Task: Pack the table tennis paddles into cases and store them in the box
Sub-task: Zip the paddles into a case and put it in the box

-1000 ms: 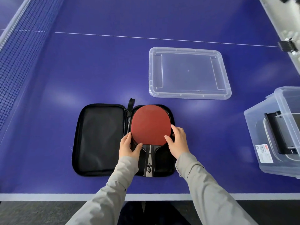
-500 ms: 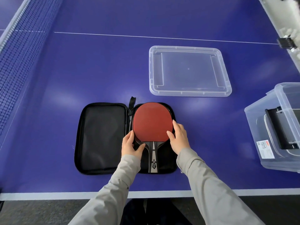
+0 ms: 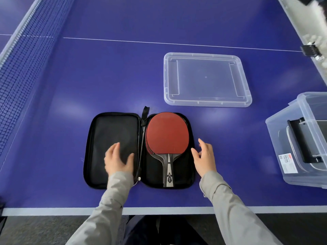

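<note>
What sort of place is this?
Probably a table tennis room: the surface is a blue table with white lines, a net runs on the left, and a paddle lies in an open case.

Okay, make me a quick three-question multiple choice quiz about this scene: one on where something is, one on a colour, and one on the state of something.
1. Where does the paddle lie?
A. In the right half of the case
B. In the clear box
C. On the clear lid

2. What colour is the paddle's upward face?
A. Black
B. Red
C. Yellow

3. How is the case?
A. Zipped shut
B. Standing on edge
C. Open flat on the table

Answers:
1 A: the paddle rests on the case's right half, handle toward the person.
2 B: the rubber showing is red.
3 C: both halves lie spread side by side on the table.
</note>
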A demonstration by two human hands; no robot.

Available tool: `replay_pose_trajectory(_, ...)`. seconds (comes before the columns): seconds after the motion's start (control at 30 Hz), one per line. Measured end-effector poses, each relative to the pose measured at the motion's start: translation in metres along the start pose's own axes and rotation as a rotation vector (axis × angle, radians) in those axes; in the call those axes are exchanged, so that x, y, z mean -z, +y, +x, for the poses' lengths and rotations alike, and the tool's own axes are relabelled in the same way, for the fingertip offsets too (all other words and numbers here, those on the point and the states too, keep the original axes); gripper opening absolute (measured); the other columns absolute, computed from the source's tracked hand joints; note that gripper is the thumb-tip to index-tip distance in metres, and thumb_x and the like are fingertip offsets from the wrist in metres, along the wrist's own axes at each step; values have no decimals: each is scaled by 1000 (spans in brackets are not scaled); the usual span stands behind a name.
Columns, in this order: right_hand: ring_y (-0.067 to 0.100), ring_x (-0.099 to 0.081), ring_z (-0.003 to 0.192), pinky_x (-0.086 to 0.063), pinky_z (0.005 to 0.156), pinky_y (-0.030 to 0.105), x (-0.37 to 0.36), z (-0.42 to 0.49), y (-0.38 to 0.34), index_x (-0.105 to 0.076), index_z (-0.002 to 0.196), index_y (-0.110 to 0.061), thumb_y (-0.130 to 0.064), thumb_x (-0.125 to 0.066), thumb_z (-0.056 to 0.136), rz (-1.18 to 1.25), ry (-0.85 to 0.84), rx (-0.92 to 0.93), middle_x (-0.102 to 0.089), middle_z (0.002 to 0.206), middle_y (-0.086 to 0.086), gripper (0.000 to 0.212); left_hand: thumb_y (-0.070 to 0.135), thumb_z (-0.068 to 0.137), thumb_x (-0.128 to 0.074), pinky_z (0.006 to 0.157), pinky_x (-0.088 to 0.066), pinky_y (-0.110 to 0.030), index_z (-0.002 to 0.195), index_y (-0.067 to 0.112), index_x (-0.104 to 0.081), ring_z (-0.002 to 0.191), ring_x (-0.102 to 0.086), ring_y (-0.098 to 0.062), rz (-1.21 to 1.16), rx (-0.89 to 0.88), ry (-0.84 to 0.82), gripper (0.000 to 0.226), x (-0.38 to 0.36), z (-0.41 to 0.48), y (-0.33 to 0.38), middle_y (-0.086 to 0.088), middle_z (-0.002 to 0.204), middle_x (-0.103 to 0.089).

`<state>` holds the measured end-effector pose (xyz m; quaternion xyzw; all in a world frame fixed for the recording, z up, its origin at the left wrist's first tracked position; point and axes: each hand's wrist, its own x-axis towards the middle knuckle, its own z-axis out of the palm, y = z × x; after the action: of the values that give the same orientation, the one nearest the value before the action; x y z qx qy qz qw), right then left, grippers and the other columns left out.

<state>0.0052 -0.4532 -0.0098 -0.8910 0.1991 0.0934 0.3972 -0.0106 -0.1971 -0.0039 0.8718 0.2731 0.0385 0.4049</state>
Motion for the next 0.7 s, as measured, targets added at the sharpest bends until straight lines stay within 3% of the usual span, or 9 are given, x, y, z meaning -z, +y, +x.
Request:
replay_pose_trajectory(0.1, 24, -52, 105, -42, 89, 28, 4, -17, 16, -44, 137, -12, -23, -55, 93, -51, -14, -5, -42, 124, 2, 47, 23, 79, -72, 105, -27, -47, 133, 10, -49, 126, -35, -35, 163, 159, 127, 61, 35, 10, -29, -11, 139, -41)
replay_pose_trajectory(0.27, 18, -52, 102, -45, 83, 28, -3, -42, 23, -50, 130, -16, -19, -61, 89, -44, -73, 19, -39, 111, -5, 43, 30, 82, -69, 109, -24, -48, 134, 16, -47, 127, -29, -34, 188, 319, 59, 58, 60, 11, -69, -10, 138, -38)
replay_pose_trajectory(0.37, 15, -50, 94, -46, 81, 28, -7, -47, 22, -46, 133, -18, -12, -61, 87, -58, -88, 7, -41, 107, -3, 49, 22, 83, -69, 109, -31, -47, 139, 12, -41, 127, -38, -33, 38, 362, 32, 63, 64, 10, -74, -13, 139, -38)
replay_pose_trajectory(0.43, 15, -49, 88, -45, 78, 27, -8, -47, 21, -44, 135, -18, -6, -59, 87, -89, -97, -8, -42, 104, -2, 51, 17, 84, -68, 104, -40, -43, 134, 10, -47, 115, -51, -31, -103, 433, 13, 55, 68, 11, -79, -14, 133, -47)
replay_pose_trajectory(0.5, 15, -48, 84, -42, 76, 25, -8, -46, 22, -43, 136, -18, -2, -56, 87, -116, -103, -21, -42, 102, -1, 53, 7, 85, -63, 87, -48, -35, 121, 7, -57, 93, -60, -28, -254, 487, -24, 37, 76, 11, -79, -14, 113, -63)
replay_pose_trajectory(0.57, 15, -47, 82, -41, 76, 25, -7, -45, 23, -43, 136, -18, 0, -55, 88, -128, -108, -24, -42, 102, -1, 53, -3, 85, -57, 71, -44, -27, 115, 2, -60, 79, -55, -27, -373, 499, -51, 30, 86, 11, -71, -12, 91, -63)
replay_pose_trajectory(0.6, 15, -47, 82, -41, 75, 25, -6, -45, 24, -43, 136, -18, -1, -55, 88, -134, -111, -22, -42, 102, -2, 53, -5, 86, -55, 67, -42, -25, 114, 2, -60, 79, -54, -29, -417, 487, -56, 30, 92, 10, -67, -11, 89, -61)
replay_pose_trajectory(0.7, 15, -47, 77, -40, 75, 24, -2, -47, 20, -44, 136, -17, -3, -56, 88, -123, -94, -17, -42, 103, -2, 51, -7, 86, -53, 66, -52, -20, 103, 20, -63, 93, -59, -31, -607, 380, -119, 34, 111, 0, -40, -11, 109, -61)
